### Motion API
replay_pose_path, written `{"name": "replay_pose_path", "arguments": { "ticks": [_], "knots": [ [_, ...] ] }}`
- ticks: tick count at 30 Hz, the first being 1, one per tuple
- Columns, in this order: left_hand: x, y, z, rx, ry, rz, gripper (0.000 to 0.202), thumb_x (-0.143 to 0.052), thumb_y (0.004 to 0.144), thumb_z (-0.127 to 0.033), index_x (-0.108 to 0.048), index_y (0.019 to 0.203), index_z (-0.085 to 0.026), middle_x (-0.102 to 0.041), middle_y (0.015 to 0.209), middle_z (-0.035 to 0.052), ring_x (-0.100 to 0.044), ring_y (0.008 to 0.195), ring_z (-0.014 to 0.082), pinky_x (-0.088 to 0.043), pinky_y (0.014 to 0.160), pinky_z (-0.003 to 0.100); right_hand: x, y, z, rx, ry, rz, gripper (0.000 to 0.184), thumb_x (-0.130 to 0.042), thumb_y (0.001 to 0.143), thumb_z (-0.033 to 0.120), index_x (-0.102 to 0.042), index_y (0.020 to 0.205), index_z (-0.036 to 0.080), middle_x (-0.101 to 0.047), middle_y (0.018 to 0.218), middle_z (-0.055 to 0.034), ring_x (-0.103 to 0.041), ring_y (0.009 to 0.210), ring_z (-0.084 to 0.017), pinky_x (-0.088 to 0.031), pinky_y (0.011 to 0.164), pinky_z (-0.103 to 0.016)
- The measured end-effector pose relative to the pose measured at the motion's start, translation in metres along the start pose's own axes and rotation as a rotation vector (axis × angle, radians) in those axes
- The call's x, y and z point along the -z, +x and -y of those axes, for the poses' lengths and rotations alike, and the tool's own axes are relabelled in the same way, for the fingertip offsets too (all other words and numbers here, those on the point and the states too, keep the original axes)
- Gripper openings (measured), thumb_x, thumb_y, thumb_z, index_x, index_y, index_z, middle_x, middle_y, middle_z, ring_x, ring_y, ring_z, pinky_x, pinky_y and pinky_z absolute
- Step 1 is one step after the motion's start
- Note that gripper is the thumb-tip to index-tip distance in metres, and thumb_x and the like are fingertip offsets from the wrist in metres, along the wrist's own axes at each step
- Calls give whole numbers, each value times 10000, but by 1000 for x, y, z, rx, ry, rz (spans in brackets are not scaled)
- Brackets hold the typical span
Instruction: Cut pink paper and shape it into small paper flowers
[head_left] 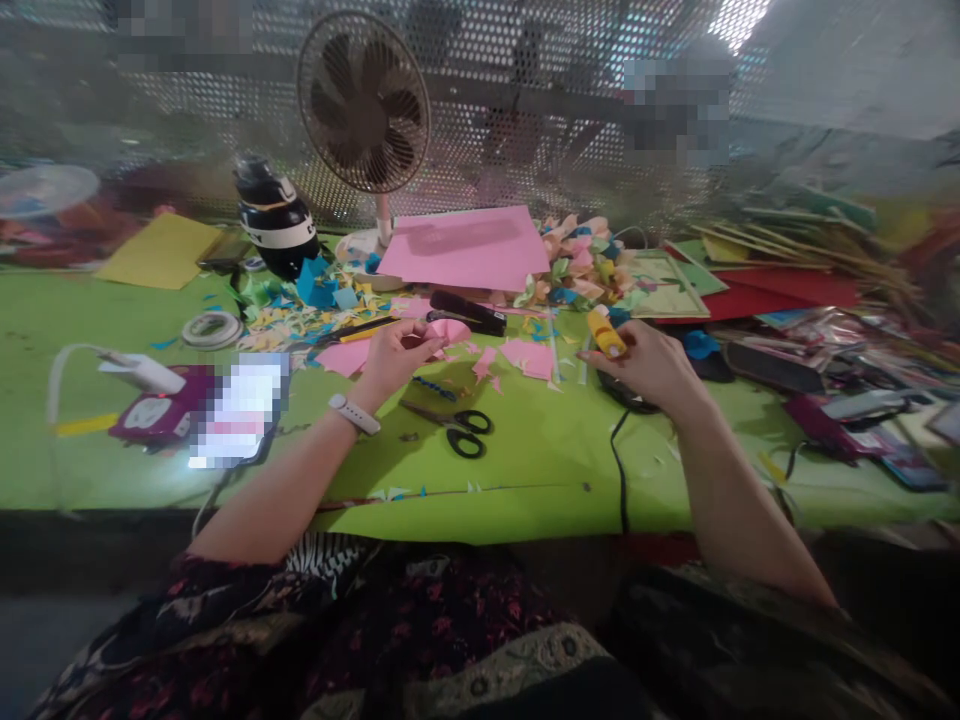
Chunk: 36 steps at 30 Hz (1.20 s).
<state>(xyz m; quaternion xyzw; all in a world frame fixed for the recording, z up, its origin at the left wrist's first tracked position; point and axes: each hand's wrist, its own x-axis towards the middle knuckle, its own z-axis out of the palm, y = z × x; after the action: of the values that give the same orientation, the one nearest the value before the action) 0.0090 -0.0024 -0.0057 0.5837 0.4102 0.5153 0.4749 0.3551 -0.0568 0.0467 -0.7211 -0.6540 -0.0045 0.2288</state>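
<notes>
Left hand (394, 360) just beyond scissors (457, 430), fingers pinching pink paper (448, 330), right hand (652, 367) right of scissors, fingers closed round yellow tube (606, 333), label unreadable, fingertips partly hidden

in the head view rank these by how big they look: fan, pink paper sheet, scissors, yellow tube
1. fan
2. pink paper sheet, lying flat, so foreshortened
3. scissors
4. yellow tube, partly hidden in the right hand

This is a paper craft workshop. The green surface (525, 470) carries coloured paper scraps (330, 300), scissors (457, 428) and pink sheets (465, 248).
</notes>
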Motion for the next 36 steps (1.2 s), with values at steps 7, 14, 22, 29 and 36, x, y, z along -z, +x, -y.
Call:
{"name": "replay_pose_path", "arguments": {
  "ticks": [7,14,22,29,36],
  "knots": [
    [1,2,6,-33,19,-17,257,-861,693,-338,-665,711,-172,-671,694,18,-669,638,136,-581,587,251,-11,-9,-66,-73,-122,107,287,-844,667,373,-625,769,218,-678,856,-104,-596,775,-247,-413,692,-383],
    [4,5,5,-39,37,-56,290,-869,669,-365,-662,700,-163,-658,711,10,-637,645,114,-592,613,243,12,-13,-40,2,-191,18,219,-822,731,354,-704,853,216,-685,912,-134,-619,854,-293,-415,695,-399],
    [7,9,3,-41,31,-53,291,-854,679,-343,-628,680,-160,-637,683,9,-637,631,115,-584,625,247,-36,-15,101,556,161,446,163,-572,935,217,-714,858,234,-755,974,-51,-678,935,-238,-493,855,-383],
    [7,9,7,-73,52,-46,251,-819,716,-327,-629,701,-164,-663,714,18,-621,631,111,-544,601,247,-66,-22,123,504,-5,586,120,-617,949,251,-688,974,158,-711,1110,-146,-666,1017,-286,-518,826,-390],
    [5,7,10,-144,179,-29,190,-766,759,-304,-645,718,-163,-668,731,15,-599,645,108,-505,609,241,-74,-23,121,506,43,546,104,-585,948,153,-681,908,162,-718,1007,-114,-662,979,-257,-507,862,-385]
  ]
}}
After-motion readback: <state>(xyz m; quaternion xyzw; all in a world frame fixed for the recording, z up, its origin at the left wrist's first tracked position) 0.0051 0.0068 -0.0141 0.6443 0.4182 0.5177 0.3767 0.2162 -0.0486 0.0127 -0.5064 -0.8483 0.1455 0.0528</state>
